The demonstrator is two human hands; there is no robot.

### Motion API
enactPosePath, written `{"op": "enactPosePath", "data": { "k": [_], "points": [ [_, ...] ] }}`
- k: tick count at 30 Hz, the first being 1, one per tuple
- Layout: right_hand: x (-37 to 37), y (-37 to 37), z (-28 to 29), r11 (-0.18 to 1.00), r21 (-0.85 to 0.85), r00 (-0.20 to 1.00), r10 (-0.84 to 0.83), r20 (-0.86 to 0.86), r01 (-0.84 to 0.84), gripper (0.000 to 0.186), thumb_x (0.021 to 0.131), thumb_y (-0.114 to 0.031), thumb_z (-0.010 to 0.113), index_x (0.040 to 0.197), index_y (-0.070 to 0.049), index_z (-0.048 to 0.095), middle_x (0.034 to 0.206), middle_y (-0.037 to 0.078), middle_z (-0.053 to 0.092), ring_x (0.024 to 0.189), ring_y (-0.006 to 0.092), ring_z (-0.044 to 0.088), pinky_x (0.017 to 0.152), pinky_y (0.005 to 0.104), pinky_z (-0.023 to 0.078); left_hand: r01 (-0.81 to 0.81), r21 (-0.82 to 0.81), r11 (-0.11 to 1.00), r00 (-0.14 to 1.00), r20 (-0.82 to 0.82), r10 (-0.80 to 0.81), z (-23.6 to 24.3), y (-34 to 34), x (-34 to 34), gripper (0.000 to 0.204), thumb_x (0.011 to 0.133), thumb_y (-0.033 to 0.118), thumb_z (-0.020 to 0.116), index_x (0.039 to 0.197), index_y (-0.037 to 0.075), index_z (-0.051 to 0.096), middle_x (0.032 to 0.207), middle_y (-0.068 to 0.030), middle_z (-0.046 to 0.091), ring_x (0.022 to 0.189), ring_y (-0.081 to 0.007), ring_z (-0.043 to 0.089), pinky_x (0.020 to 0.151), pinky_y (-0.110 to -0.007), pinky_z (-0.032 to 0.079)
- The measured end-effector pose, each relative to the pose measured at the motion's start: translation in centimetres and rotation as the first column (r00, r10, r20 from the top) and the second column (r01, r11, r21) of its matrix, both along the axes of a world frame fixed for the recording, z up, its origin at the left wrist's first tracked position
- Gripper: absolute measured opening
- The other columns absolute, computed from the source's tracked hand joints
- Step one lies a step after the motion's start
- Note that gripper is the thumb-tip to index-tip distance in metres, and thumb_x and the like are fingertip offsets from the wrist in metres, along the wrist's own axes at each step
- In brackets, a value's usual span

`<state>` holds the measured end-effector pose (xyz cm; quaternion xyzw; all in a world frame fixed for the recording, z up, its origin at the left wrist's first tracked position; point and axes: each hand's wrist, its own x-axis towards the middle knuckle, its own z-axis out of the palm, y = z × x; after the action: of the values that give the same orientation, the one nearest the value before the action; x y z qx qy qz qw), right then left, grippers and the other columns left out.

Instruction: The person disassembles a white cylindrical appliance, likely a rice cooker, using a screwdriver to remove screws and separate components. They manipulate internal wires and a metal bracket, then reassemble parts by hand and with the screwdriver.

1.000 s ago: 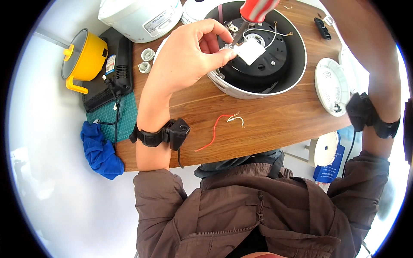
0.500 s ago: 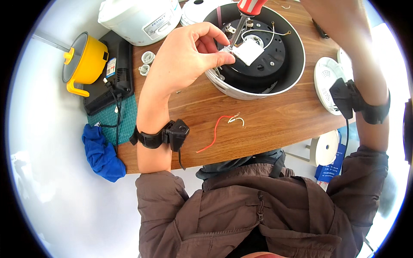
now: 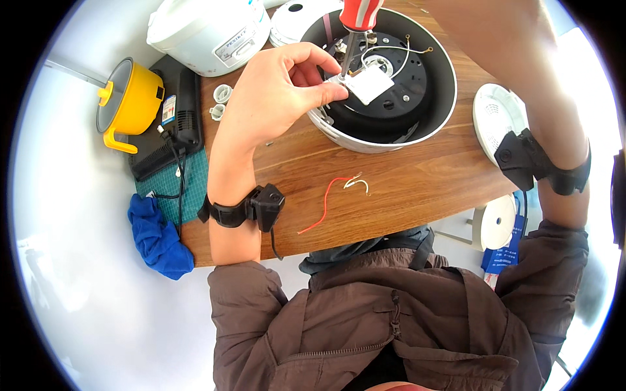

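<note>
My left hand [image 3: 287,88] reaches over the near left rim of an upturned round pot-like housing [image 3: 450,78], white outside and dark inside. Its thumb and index finger close on the left end of a white rectangular part [image 3: 370,85], beside a screwdriver's tip. The screwdriver [image 3: 358,16], with a red and white handle and metal shaft, stands nearly upright there. My right forearm passes out over the top edge; that hand is out of view. White leads with ring terminals [image 3: 417,49] lie on the black base plate [image 3: 407,78] inside the housing.
Loose red wire [image 3: 326,205] and white wire [image 3: 357,182] lie on the wooden table [image 3: 391,189]. Left are a white rice cooker [image 3: 212,32], yellow pot [image 3: 134,94], black device [image 3: 186,107], green mat [image 3: 192,189] and blue cloth [image 3: 156,238]. A white perforated cover [image 3: 492,120] is right.
The screwdriver handle has shifted slightly left and down in the picture, and the housing appears a little further left. My left hand keeps its pinch.
</note>
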<state>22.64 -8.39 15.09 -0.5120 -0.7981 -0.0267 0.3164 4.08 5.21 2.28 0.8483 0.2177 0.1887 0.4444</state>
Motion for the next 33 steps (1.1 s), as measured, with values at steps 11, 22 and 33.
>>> {"op": "enactPosePath", "data": {
  "k": [11, 22, 33],
  "points": [
    [0.4, -0.2, 1.9, 0.97, -0.159, 0.856, 0.077, -0.512, -0.182, 0.044, 0.097, -0.009, 0.064, 0.137, 0.003, 0.049, 0.113, 0.013, 0.064, 0.102, 0.0156, 0.064, 0.089, 0.0271, 0.055, 0.045, -0.03, 0.999, 0.998, 0.037, -0.044, 0.3, -0.3, 0.5, 0.024, 0.082, 0.006, 0.085, 0.103, 0.002, 0.072, 0.077, 0.0076, 0.06, 0.069, -0.0007, 0.05, 0.063, -0.019, 0.04],
    [0.4, -0.6, 0.4, 0.997, -0.075, 0.909, -0.045, -0.414, 0.015, 0.038, 0.092, -0.011, 0.074, 0.123, 0.002, 0.055, 0.099, 0.011, 0.065, 0.086, 0.0147, 0.067, 0.077, 0.0259, 0.058, 0.046, -0.142, 0.989, 0.999, 0.001, -0.046, 0.5, 0.0, 0.3, 0.015, 0.083, -0.003, 0.079, 0.094, 0.001, 0.07, 0.084, -0.0018, 0.074, 0.078, -0.0051, 0.066, 0.069, -0.019, 0.049],
    [0.4, -0.7, 0.9, 0.975, 0.12, 0.942, -0.144, -0.303, 0.187, 0.04, 0.089, -0.029, 0.081, 0.109, 0.0, 0.06, 0.08, 0.006, 0.065, 0.07, 0.0135, 0.067, 0.063, 0.0266, 0.055, 0.022, -0.151, 0.988, 1.0, 0.021, -0.019, 0.5, 0.0, 0.1, 0.016, 0.081, 0.001, 0.083, 0.093, 0.001, 0.072, 0.082, 0.0001, 0.072, 0.075, -0.0039, 0.063, 0.069, -0.02, 0.049]
  ]
}}
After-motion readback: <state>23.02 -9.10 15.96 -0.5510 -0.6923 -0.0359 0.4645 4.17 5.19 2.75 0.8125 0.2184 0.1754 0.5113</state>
